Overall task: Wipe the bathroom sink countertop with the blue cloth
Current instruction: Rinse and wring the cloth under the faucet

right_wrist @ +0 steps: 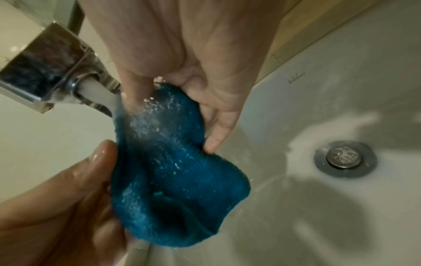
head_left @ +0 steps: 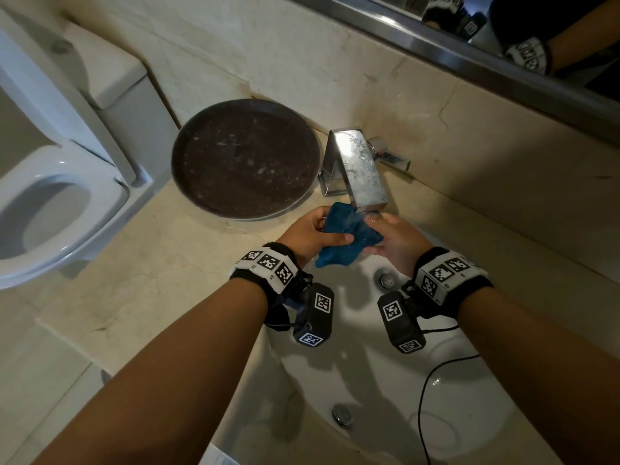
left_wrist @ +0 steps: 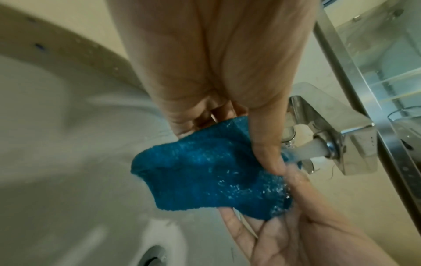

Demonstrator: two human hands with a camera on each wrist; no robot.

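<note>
Left hand (head_left: 307,234): fingers and thumb pinch the blue cloth (head_left: 347,237).
Right hand (head_left: 397,241): fingers curl round the cloth's other side.
Cloth: bunched, wet, under running water below the faucet (head_left: 357,166) spout, over the sink (head_left: 385,380); long axis hangs downward.
Edges: dark round tray (head_left: 245,157) sits on the countertop (head_left: 134,280) left of the faucet.

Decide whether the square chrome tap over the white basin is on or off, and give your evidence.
On. A white stream leaves the square chrome tap and splashes the blue cloth, held by both hands.
</note>
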